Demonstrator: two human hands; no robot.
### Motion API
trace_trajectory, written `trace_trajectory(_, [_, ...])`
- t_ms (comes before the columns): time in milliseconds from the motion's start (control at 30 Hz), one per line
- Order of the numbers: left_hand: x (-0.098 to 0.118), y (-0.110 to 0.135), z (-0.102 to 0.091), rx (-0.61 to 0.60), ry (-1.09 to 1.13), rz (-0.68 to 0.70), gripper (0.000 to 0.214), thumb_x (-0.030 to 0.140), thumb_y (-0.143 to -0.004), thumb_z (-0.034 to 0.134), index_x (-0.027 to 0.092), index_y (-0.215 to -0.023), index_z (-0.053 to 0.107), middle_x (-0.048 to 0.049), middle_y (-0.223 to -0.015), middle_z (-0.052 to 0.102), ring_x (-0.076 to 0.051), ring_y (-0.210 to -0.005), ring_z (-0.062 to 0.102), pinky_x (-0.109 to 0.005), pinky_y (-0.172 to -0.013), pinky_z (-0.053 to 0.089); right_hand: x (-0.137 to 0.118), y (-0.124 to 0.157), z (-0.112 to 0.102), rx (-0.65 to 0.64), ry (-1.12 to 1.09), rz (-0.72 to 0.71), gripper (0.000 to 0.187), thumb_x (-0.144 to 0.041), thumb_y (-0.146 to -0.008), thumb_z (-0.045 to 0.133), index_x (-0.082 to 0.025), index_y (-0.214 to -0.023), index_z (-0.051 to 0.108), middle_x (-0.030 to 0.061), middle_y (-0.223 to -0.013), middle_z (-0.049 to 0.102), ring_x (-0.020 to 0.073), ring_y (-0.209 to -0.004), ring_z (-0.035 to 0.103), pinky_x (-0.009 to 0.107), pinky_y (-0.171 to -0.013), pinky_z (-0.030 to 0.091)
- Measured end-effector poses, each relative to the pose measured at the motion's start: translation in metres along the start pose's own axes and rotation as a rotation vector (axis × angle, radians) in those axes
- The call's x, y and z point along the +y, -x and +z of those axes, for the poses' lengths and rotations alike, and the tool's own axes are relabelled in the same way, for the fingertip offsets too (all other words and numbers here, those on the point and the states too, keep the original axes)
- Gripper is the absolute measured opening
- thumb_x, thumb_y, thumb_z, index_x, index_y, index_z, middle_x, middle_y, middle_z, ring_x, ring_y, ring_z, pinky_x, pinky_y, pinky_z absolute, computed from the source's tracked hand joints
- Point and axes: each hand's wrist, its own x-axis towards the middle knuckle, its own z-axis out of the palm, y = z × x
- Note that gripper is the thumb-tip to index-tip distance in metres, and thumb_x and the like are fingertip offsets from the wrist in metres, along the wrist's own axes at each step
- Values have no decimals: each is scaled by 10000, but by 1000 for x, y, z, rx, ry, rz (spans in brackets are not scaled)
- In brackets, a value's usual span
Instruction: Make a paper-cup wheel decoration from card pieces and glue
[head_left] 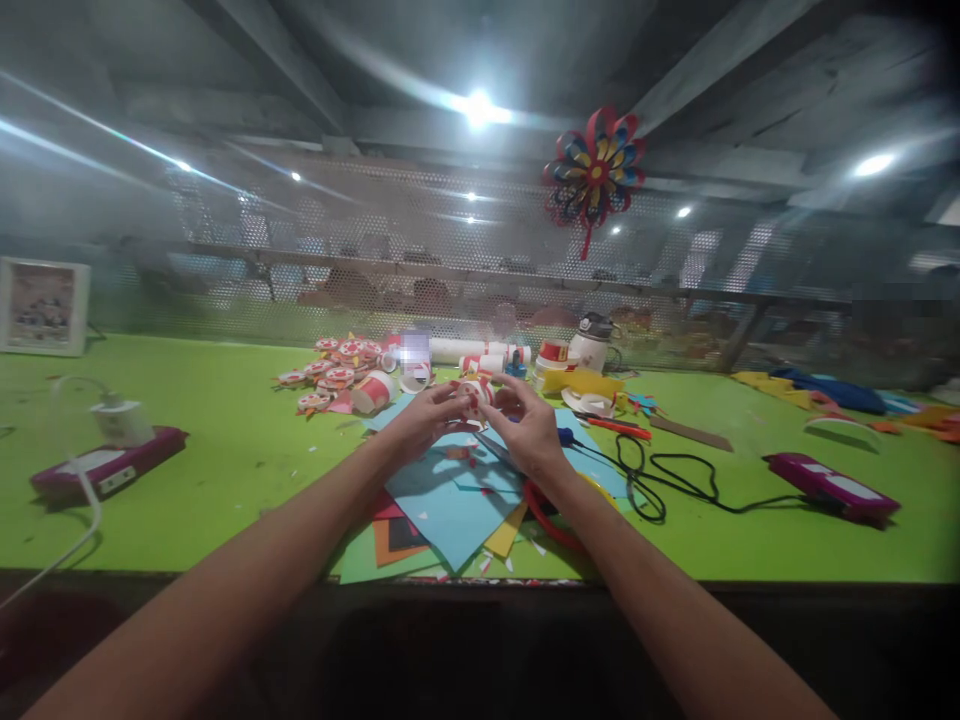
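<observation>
My left hand (429, 418) and my right hand (531, 425) meet over the middle of the table. Between their fingertips is a small red-and-white paper craft piece (475, 398), partly covered by the fingers. Scissors lie under my right hand; a dark blade (495, 450) and red handle loops (551, 515) show around the wrist. Light blue paper sheets (442, 510) spread below, with a small red-and-white scrap (460, 453) on them. Just right of my right hand is a blue tool tip (566, 437) with a black cord.
Finished-looking red-and-white paper turtles (337, 370) are heaped at the back left, beside paper cups (373, 392). A flask (591, 345) stands behind. Purple power strips lie left (112, 470) and right (832, 487); the black cord (697, 485) loops across the right side. A paper flower (596, 172) hangs above.
</observation>
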Motion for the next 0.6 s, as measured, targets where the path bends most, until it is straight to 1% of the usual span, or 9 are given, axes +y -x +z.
trace_trajectory(100, [2,1,3,-6,-3,-19,256,246,-721,684,150,-950,627,-62,-916,634,-167,-823,600,-360,-801,477,0,1,1,8,43,-37,407,-250,-745,633,-174,-1138,562,50,-846,622,164,-743,599,294,-662,534])
trace_trajectory(200, [3,3,7,-30,30,-36,228,241,-733,661,157,-939,609,-48,-882,623,-158,-802,593,-347,-785,477,-1,2,2,20,99,-91,422,-239,-753,627,-168,-1160,541,57,-861,600,167,-739,582,299,-666,529])
trace_trajectory(267, [4,3,9,-46,45,-47,227,277,-756,641,164,-950,600,-47,-894,614,-159,-818,590,-341,-788,473,-3,3,2,22,137,-135,419,-242,-762,624,-165,-1164,538,63,-868,591,175,-747,573,310,-679,524])
trace_trajectory(367, [3,3,11,-33,27,-72,262,334,-766,639,173,-968,594,-50,-929,607,-167,-856,588,-335,-792,467,-5,4,2,13,175,-184,410,-232,-778,608,-168,-1175,531,72,-890,581,187,-775,562,315,-677,518])
trace_trajectory(600, [1,3,12,-5,-12,-48,269,290,-736,671,157,-960,603,-59,-923,617,-181,-875,586,-355,-817,450,-6,7,2,-22,237,-213,450,-173,-767,591,-180,-1210,513,84,-938,576,213,-830,549,362,-760,502])
